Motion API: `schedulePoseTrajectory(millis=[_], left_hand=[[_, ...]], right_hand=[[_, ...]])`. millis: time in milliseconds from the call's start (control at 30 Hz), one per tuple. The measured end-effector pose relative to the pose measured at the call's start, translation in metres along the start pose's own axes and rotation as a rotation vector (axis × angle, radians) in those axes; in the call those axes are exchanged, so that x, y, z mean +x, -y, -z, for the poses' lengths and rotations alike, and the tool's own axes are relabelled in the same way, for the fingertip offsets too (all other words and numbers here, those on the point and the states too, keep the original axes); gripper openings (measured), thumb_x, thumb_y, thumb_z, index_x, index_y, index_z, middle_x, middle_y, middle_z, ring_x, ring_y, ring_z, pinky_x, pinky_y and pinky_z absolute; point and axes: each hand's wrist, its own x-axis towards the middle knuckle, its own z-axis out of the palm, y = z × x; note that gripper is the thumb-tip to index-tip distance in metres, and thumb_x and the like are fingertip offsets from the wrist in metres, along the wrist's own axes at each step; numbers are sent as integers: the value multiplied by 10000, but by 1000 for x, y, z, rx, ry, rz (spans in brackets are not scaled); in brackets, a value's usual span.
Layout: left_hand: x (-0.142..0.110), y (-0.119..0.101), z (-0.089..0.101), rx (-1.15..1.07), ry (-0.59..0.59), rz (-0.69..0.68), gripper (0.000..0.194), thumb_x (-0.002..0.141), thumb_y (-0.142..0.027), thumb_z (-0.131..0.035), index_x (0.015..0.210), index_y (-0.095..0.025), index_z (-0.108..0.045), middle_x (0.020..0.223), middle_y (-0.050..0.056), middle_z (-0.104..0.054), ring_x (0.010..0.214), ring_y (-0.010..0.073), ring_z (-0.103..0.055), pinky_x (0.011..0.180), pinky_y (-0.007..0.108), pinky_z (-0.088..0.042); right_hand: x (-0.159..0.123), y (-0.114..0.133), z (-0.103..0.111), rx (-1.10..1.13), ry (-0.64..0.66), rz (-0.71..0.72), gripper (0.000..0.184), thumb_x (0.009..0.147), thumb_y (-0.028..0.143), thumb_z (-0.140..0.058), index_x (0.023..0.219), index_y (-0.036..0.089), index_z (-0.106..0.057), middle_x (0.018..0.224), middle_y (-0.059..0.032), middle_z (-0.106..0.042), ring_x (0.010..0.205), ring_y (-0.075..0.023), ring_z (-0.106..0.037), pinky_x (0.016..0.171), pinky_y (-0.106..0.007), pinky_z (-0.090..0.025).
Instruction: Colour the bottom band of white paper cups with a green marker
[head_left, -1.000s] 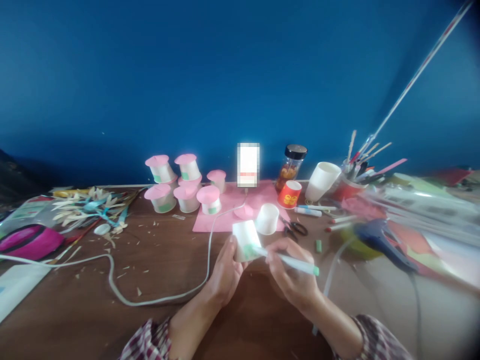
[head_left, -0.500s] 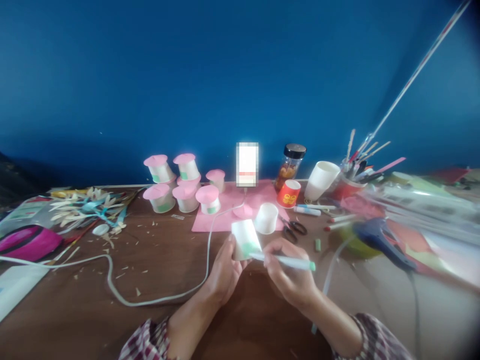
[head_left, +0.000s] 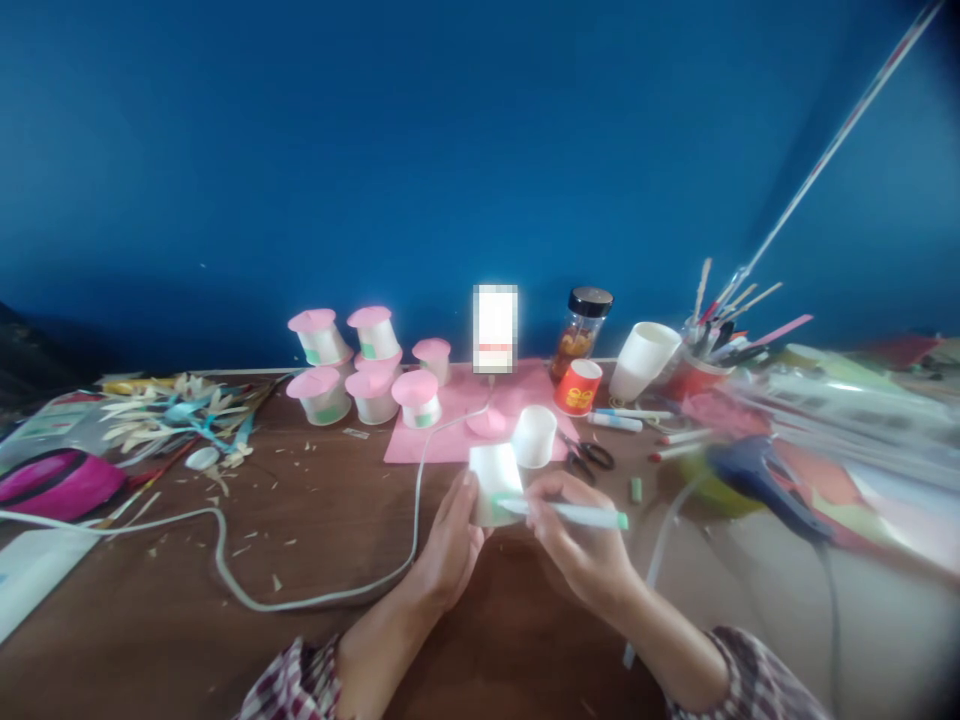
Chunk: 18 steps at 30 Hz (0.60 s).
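Note:
My left hand (head_left: 452,545) is wrapped round the side of a cut-down white paper cup (head_left: 493,468). A light green patch is coloured low on the cup's side. In my right hand (head_left: 577,545) is a green felt-tip marker (head_left: 581,514), pinched near its tip, which meets the green patch. Just beyond stands a second short white cup (head_left: 534,436), beside black-handled scissors (head_left: 589,455). The marker's small green cap (head_left: 636,489) lies right of my right hand. Behind the held cup, a pink disc (head_left: 489,424) rests on a pink paper sheet (head_left: 405,445).
Several short white cups with pink tops and green patches (head_left: 319,400) stand at back left, some stacked. A white cable (head_left: 315,604) winds across the table. At right are a red cup (head_left: 577,388), a lidded jar (head_left: 590,303), a tall white cup (head_left: 643,362) and a glue gun (head_left: 772,490).
The held cup has turned and shifted slightly right in my left hand. The marker tip has moved a little across the green patch. Things on the table stay where they were.

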Motion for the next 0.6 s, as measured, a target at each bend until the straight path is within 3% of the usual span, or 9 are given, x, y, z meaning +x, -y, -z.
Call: schedulePoseTrajectory(millis=[167,600], left_hand=[[1,0,-2,-28,-42,24,326,856,-474,-553,988,-186,-630,1190,74,-648,1138,253,-556,999,391,-382],[4,1,2,-48,-19,9,352,886,-453,-508,1066,-166,-607,1108,89,-665,1108,248,-565,982,401,-401]], right_hand=[[0,0,0,17,25,-29,177,829,212,-533,658,176,-567,571,8,-567,517,-117,-503,503,-219,-395],[0,-4,1,73,-34,-65,144,840,209,-543,704,175,-577,616,8,-565,553,-116,-496,535,-228,-397]])
